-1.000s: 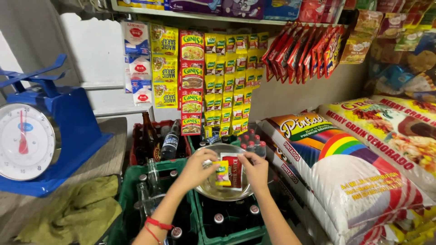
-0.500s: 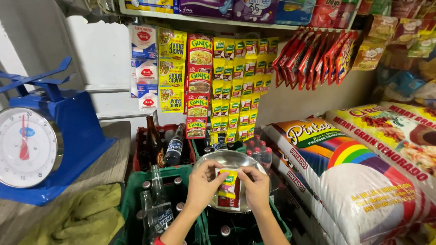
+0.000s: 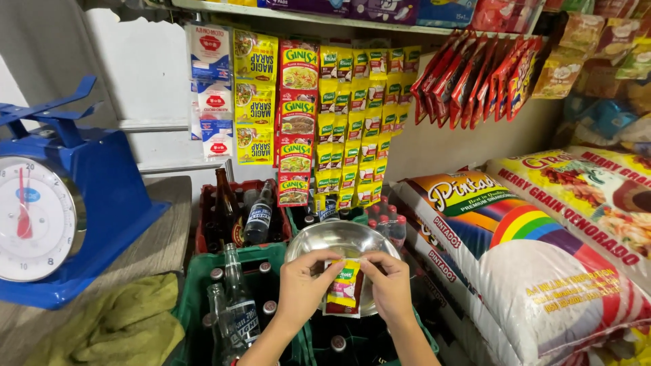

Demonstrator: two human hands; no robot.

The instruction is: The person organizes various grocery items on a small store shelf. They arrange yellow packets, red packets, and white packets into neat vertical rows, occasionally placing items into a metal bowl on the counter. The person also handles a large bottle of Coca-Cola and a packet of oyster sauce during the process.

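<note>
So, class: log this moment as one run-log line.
left hand: pinches sachet top | right hand: pinches sachet top | sachet: upright over steel bowl | below: bottle crates

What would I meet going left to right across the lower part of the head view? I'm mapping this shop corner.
Blue weighing scale → green cloth → clear glass bottle in the green crate → left hand → yellow-and-red sachet → right hand → rainbow-printed rice sack.
</note>
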